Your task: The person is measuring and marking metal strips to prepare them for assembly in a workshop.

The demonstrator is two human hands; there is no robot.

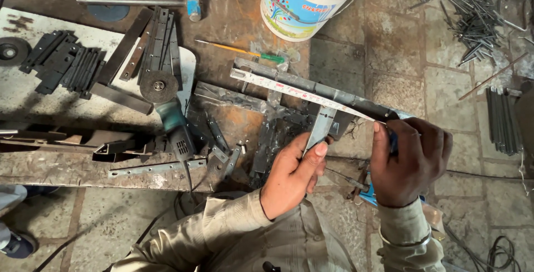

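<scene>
So the left hand has its fingers pinched on a short flat steel strip, holding it upright against a longer steel bar that runs from about 10 o'clock to 4 o'clock across the middle. The right hand is curled tight round the blue case of a tape measure, with the blade pulled out along that long bar toward 10 o'clock.

As far as I can judge, this is the measuring and lining-up stage: the pieces are laid together in a rough cross on the rusty steel surface, and I can't see any mark or join at the crossing yet.

The angle grinder lies idle at 9 o'clock, next to a stack of cut dark strips further out on a white board. A yellow screwdriver sits at 11.

The only container is a white plastic bucket at 12 o'clock; its inside is cut off by the frame, so I can't tell what's in it. Loose rods are piled on the stone floor at 2.
</scene>
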